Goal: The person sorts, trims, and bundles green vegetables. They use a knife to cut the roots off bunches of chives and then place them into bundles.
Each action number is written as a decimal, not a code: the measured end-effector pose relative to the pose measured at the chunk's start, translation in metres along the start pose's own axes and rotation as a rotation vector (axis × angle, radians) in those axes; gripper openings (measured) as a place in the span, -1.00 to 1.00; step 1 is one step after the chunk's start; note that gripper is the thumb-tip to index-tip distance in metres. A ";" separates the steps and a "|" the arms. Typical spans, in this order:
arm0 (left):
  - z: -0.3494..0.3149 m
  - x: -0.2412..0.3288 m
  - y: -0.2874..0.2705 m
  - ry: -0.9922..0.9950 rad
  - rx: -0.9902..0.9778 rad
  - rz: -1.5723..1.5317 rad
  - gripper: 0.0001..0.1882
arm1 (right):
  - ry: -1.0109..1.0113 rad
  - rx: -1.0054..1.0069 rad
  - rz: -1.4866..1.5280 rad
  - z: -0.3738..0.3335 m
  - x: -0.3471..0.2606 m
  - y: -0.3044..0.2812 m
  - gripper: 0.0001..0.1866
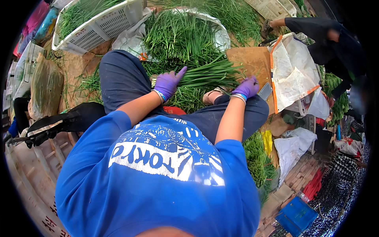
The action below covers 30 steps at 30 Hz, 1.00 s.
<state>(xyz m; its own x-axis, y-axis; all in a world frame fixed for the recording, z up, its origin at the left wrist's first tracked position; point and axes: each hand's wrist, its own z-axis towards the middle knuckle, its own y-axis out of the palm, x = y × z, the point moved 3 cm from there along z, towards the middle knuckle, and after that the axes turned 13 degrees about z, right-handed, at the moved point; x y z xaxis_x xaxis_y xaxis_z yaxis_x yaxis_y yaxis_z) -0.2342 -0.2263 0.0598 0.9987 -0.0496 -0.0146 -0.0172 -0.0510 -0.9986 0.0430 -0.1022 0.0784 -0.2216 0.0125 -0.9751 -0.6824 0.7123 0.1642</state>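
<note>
A bunch of garlic chives (209, 76) lies crosswise over my lap, pale cut ends at the left and green tips at the right. Its pale end is gripped by my left hand (167, 84), in a purple glove, with the thumb stretched along the stalks. My right hand (246, 87), gloved the same way, is by the leaf tips above my right knee. Its fingers are curled together, and what they hold, if anything, is too small to make out. Beyond the bunch, a large heap of loose chives (173, 37) rests on white sacking.
A white slatted crate (102, 31) of greens stands far left. Right of the heap are a brown board (250, 63) and a white sack with orange edging (294, 73). Another person's dark-clothed arm (316, 29) reaches in at far right. A blue crate (297, 215) sits lower right.
</note>
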 end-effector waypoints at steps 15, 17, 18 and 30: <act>-0.004 0.009 -0.004 0.140 0.109 0.080 -0.13 | 0.457 -0.616 -0.360 0.009 0.021 0.023 -0.71; -0.005 0.007 -0.001 0.145 0.126 0.085 -0.14 | 0.609 -0.686 -0.328 0.002 0.025 0.025 -0.70; -0.006 0.006 0.001 0.140 0.120 0.078 -0.14 | 0.688 -0.721 -0.313 -0.001 0.028 0.025 -0.70; -0.009 0.013 -0.008 0.200 0.124 0.083 -0.24 | -0.020 -0.238 -0.264 0.012 0.058 0.017 -0.69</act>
<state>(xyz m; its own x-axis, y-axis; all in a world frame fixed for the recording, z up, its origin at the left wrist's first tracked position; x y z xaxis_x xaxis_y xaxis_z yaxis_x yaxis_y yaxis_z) -0.2211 -0.2358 0.0683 0.9643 -0.2460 -0.0983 -0.0799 0.0835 -0.9933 0.0263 -0.0809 0.0229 -0.0036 -0.1349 -0.9909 -0.8582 0.5090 -0.0661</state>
